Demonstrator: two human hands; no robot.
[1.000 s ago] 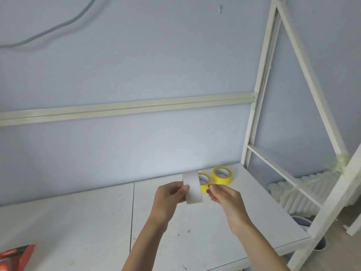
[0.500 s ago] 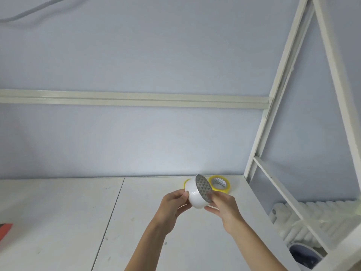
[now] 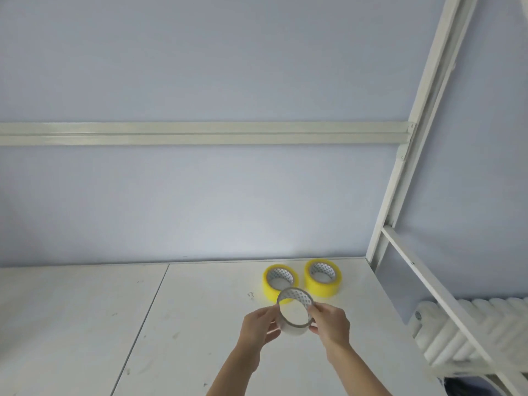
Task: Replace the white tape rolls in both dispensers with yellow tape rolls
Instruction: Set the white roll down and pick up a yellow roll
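Note:
A white tape roll [image 3: 294,328] is held between both hands just above the white table [image 3: 183,324], its open core facing up. My left hand [image 3: 258,328] grips its left side and my right hand [image 3: 331,324] grips its right side. Two yellow tape rolls lie flat on the table behind it: one yellow roll [image 3: 270,287] partly hidden by the white roll, the other yellow roll [image 3: 323,282] to its right near the back edge. No dispenser is in view.
A blue wall rises behind the table with a pale horizontal rail [image 3: 200,134]. A white metal frame [image 3: 400,195] stands at the table's right end, with a white radiator [image 3: 463,332] beyond it.
The white roll has tipped from edge-on to core up and come lower toward the table. The view swung right, so the orange object at the left is out of sight.

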